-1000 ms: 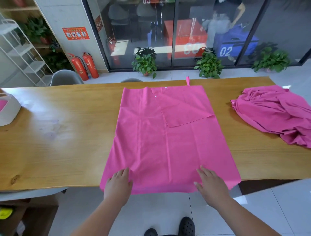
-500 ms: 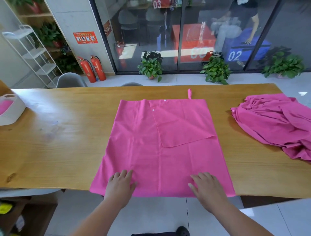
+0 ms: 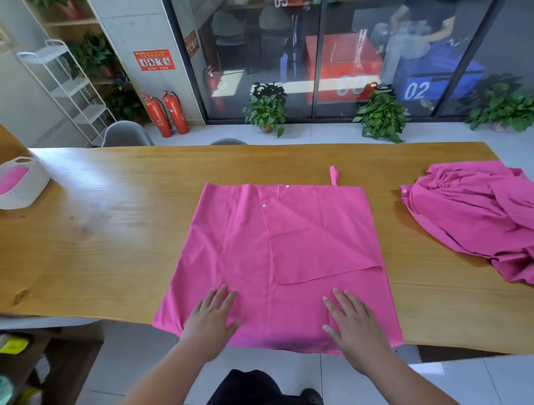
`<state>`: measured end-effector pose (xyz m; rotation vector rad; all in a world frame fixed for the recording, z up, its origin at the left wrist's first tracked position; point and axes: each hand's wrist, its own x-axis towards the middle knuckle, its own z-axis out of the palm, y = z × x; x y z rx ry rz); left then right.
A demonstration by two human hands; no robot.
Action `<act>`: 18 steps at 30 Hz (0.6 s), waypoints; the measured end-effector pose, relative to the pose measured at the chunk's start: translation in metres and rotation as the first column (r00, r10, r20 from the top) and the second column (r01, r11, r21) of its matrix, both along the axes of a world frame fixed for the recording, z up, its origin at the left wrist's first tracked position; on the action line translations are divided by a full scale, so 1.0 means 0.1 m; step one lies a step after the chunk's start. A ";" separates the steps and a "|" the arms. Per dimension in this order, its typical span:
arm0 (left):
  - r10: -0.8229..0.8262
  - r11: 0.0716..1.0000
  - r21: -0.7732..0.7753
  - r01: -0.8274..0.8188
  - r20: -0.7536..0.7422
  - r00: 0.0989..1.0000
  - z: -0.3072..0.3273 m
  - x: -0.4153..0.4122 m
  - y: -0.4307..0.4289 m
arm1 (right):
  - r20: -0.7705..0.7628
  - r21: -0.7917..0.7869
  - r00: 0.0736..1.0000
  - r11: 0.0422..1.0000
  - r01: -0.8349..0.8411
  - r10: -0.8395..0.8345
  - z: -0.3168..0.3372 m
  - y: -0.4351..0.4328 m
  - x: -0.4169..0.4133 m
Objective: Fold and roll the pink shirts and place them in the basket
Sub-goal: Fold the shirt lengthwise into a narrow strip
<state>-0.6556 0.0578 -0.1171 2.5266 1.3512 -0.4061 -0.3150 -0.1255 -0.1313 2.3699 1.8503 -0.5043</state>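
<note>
**Numerals "02":** printed in white on the front of a blue box (image 3: 439, 78) behind the glass wall.

**Two pale digits:** seen washed out on the front of a red box (image 3: 344, 63) beside it. The second is read as "0"; the first cannot be settled.

**Cut-off number:** white digits on a sign (image 3: 281, 3) at the top edge, behind the glass. The first is read as "0"; the second is uncertain.

**Red notice (image 3: 154, 59):** fixed to the grey pillar (image 3: 138, 26), with a row of white pictograms. Its lines of text are too small to be read.

**Brown plate (image 3: 191, 46):** mounted on the pillar's side face. Pale characters are borne, not legible.

**Labels on the fire extinguishers (image 3: 174, 112):** too small to be read.
</note>
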 end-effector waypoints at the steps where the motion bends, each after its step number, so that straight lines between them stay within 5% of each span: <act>1: -0.008 1.000 0.011 0.008 0.000 1.000 -0.01 0.01 0.00 | 0.015 0.017 1.000 1.000 0.002 -0.002 0.00 -0.01 0.00; 7: -0.086 0.982 0.167 0.082 0.013 0.996 -0.04 0.16 0.21 | 0.068 0.027 0.998 1.000 -0.008 0.006 -0.03 0.10 0.00; 18: -0.220 0.974 0.065 0.218 0.028 0.975 -0.11 0.61 0.86 | 0.096 0.010 0.992 0.997 -0.080 0.079 0.00 0.53 0.21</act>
